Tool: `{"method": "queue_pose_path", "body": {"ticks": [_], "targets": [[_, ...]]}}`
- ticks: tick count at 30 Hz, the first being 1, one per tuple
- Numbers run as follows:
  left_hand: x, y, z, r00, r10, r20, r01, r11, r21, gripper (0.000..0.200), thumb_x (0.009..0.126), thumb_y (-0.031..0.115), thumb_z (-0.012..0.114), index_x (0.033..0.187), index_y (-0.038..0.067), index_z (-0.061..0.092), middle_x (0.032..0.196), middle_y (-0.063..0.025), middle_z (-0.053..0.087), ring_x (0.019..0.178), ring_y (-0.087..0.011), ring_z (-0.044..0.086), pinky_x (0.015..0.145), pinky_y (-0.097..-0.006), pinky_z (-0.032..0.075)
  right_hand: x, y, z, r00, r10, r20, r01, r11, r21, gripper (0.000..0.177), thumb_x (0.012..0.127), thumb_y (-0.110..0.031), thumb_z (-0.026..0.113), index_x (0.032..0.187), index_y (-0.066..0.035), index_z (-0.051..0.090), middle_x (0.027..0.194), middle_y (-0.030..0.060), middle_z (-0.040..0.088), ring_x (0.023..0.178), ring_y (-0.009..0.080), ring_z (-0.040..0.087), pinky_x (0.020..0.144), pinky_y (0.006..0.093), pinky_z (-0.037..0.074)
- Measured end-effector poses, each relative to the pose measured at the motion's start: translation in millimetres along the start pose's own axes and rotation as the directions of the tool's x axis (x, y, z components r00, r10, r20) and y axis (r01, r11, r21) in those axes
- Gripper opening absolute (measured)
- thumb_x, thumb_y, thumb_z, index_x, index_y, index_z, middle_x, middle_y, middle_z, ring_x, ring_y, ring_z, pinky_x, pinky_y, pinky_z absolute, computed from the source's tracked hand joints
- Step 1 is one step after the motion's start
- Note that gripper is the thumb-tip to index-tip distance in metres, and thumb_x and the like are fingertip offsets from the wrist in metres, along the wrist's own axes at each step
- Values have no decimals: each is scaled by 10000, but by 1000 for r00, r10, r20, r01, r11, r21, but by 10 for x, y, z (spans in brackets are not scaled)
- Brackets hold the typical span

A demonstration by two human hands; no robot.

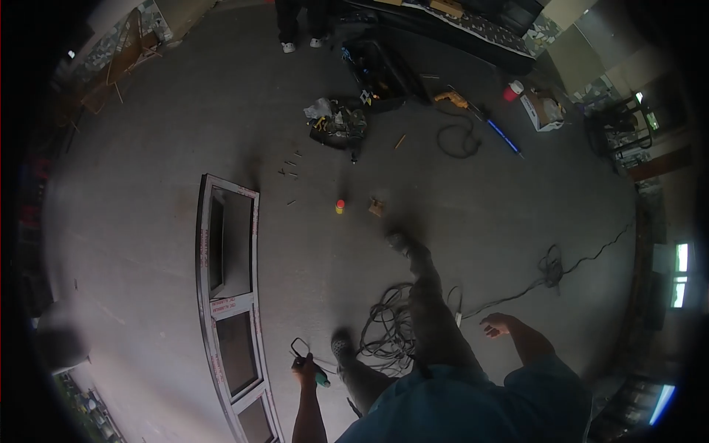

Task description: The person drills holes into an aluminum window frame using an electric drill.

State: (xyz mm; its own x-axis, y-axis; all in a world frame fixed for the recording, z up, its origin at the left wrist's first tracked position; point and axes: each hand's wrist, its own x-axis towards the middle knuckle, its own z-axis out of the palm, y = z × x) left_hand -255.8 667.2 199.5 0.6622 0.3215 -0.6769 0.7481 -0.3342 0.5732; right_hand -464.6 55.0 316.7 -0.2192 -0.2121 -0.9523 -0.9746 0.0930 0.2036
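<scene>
Teal shirt (465, 406) nearest, cropped at bottom edge, same for the long panelled frame (233, 305). Cable coil (388, 325) partly behind the legs (436, 317). Left hand (303, 365) closed round green-ended tool (322, 378) between frame and coil, mostly covered, type unclear; right hand (499, 325) half-open, nothing visible in it.

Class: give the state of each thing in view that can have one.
Left hand: closed around green handheld power tool
Right hand: nothing visibly held
Pale-framed rectangular window: upper sash seemingly ajar
Long dark cable: tangled in loops
Orange power drill: lying unheld
Black tool case: open
Yellow red-topped container: upright
</scene>
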Motion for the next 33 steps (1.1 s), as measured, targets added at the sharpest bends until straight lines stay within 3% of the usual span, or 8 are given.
{"method": "queue_pose_path", "body": {"ticks": [3, 4, 6, 9, 12, 20, 29, 33], "targets": [[-67, 640, 579, 992, -51, -119, 8, 940, -341, 229, 837, 190, 715, 706, 50, 591, 667, -40, 613, 606, -111, 536, 565, -301, 451, 1069, -1903, -1034, 978, -194, -73, 172, 956, -237, 417, 905, -306, 585, 1183, 2, 537, 995, 157, 596, 770, 242, 639, 686, 373, 545], [107, 546, 793, 980, -84, -179, 22, 945, -328, 225, 857, 184, 697, 707, 59, 586, 669, -28, 607, 606, -106, 540, 580, -300, 459, 1155, -2740, -1084, 888, -402, -222, 182, 751, -634, 524, 900, -339, 570, 1272, 9, 448, 1181, 201, 563, 1044, 311, 598, 867, 421, 500], [174, 844, 1282, 970, -16, -241, -92, 898, -430, 226, 890, 191, 668, 733, 64, 566, 675, -11, 590, 616, -101, 537, 606, -289, 464, 1856, -4143, -1060, 816, -577, -23, 296, 452, -841, 561, 898, -374, 556, 1319, -31, 413, 1322, 191, 500, 1221, 331, 500, 1002, 438, 407], [402, 1197, 2054, 969, -75, -235, 2, 955, -297, 291, 886, 260, 690, 705, 85, 544, 650, 31, 546, 599, -61, 457, 557, -272, 383, 3108, -5710, -716, 702, -692, 170, 609, 458, -648, 448, 849, -334, 631, 1149, -10, 552, 1095, 165, 635, 1038, 312, 608, 889, 408, 480], [819, 978, 2822, 962, -71, -265, 99, 991, 95, 348, 870, 299, 703, 705, 55, 517, 617, 0, 505, 602, -112, 443, 565, -317, 395, 3435, -6890, -318, 588, -807, 55, 753, 521, -402, 443, 865, -311, 629, 1181, -14, 541, 1174, 166, 600, 1098, 310, 580, 922, 393, 466], [1650, 188, 4651, 979, 74, -192, 8, 918, 396, 303, 839, 230, 712, 705, 38, 519, 584, -129, 562, 534, -314, 552, 533, -434, 416, 3684, -8845, 166, 482, -845, -231, 847, 517, -124, 830, 819, -341, 666, 1447, -54, 205, 1420, 224, 361, 1264, 321, 434, 1023, 416, 377], [2178, -440, 5981, 968, 110, -225, 33, 835, 549, 257, 794, 283, 652, 764, 49, 552, 750, -149, 612, 799, -376, 573, 786, -495, 407, 4463, -9801, 306, 606, -739, -295, 788, 608, 97, 448, 774, -312, 716, 1129, -81, 568, 1063, 79, 582, 911, 204, 574, 708, 345, 480], [2261, -447, 6115, 966, 138, -219, 17, 809, 587, 209, 802, 248, 612, 792, 49, 547, 783, -143, 640, 877, -345, 587, 818, -483, 406, 4463, -9475, 73, 612, -791, -17, 759, 581, 293, 308, 726, -294, 723, 944, -132, 578, 828, 22, 583, 732, 174, 580, 537, 326, 426]]}}
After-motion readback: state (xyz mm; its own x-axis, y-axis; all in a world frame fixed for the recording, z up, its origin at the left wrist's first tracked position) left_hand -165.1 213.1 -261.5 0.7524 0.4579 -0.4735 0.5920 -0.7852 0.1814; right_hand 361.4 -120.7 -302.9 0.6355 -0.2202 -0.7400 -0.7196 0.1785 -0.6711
